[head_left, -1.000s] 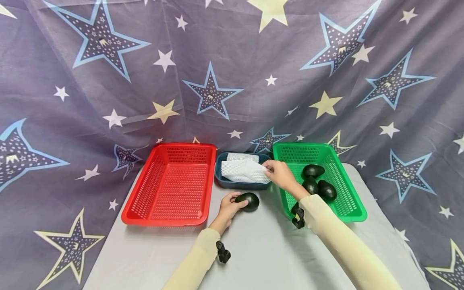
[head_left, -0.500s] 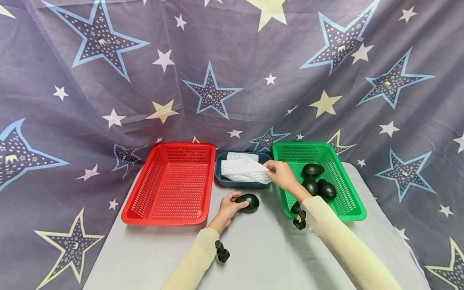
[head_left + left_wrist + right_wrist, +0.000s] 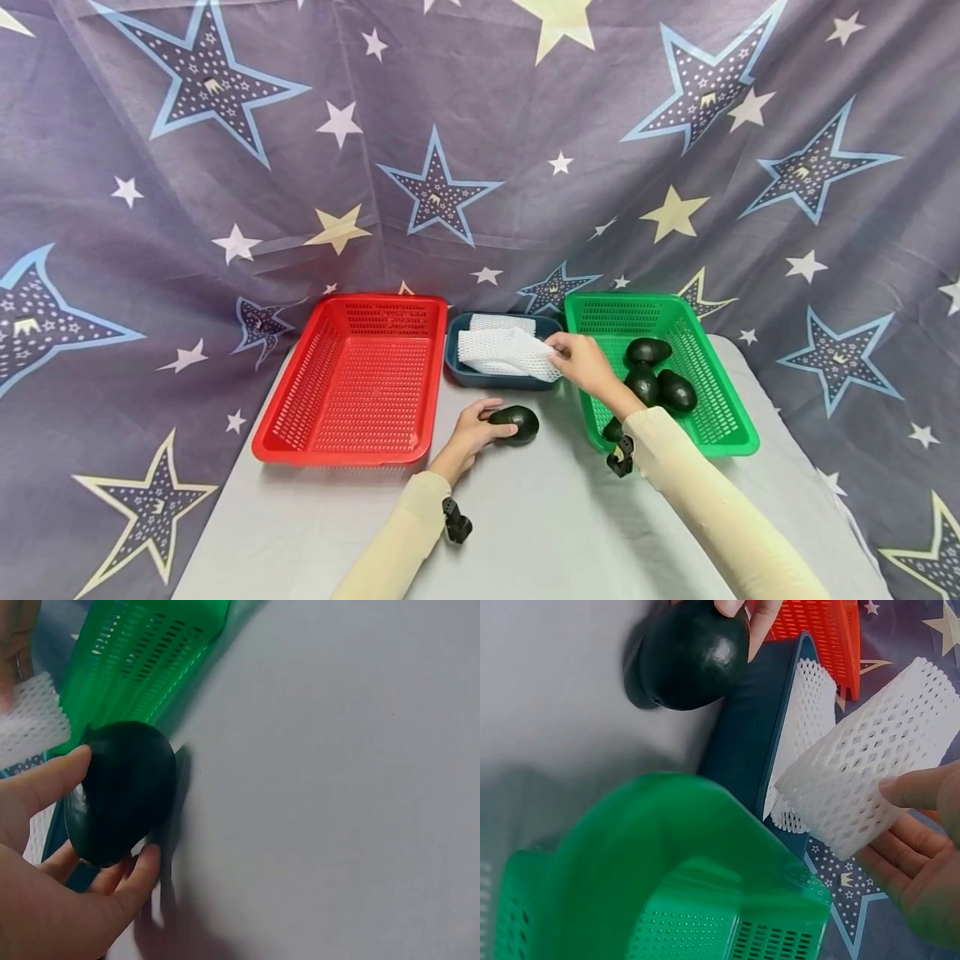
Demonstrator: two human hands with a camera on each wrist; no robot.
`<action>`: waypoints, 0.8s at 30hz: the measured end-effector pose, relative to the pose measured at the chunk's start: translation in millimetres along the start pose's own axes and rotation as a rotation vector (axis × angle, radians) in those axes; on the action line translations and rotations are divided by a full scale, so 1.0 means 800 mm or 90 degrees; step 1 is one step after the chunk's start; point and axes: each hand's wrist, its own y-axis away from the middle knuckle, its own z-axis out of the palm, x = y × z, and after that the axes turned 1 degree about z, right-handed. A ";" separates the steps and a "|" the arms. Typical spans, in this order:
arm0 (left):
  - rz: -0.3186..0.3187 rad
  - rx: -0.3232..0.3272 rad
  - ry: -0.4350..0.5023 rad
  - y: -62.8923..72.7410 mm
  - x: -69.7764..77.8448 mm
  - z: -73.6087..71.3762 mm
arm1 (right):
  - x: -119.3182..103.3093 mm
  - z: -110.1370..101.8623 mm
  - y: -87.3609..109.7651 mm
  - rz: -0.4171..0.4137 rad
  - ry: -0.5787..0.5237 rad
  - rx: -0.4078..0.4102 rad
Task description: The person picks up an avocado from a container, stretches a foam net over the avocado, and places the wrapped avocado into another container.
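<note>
My left hand point(image 3: 472, 433) holds a dark green avocado point(image 3: 517, 425) over the table in front of the blue bin; in the left wrist view the thumb lies on one side of the avocado point(image 3: 124, 795) and the fingers on the other. With thumb and fingers, my right hand point(image 3: 583, 365) pinches the end of a white foam net sleeve point(image 3: 517, 350) above the dark blue bin point(image 3: 498, 382). That foam net sleeve point(image 3: 877, 757) looks flattened in the right wrist view. More white foam net point(image 3: 502, 323) lies in the bin behind it.
A red basket point(image 3: 352, 458) stands left of the bin. To the right, a green basket point(image 3: 723, 400) holds several avocados point(image 3: 677, 392), one partly hidden by the right wrist. A star-patterned cloth point(image 3: 480, 92) hangs behind the grey-white table point(image 3: 540, 533).
The left hand and its avocado have shifted very slightly toward me, and the avocado has turned a little. My right hand keeps its pinch on the foam net sleeve, nearly still.
</note>
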 end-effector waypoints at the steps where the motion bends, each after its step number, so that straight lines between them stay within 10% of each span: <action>1: 0.000 -0.007 -0.005 0.000 0.000 0.000 | 0.001 0.000 0.000 0.000 -0.001 0.000; 14: 0.046 0.064 -0.047 -0.021 -0.005 0.013 | 0.003 0.004 0.003 -0.022 -0.011 0.016; 24: 0.063 0.044 -0.072 -0.026 -0.003 0.009 | 0.003 0.001 0.005 0.006 -0.016 0.008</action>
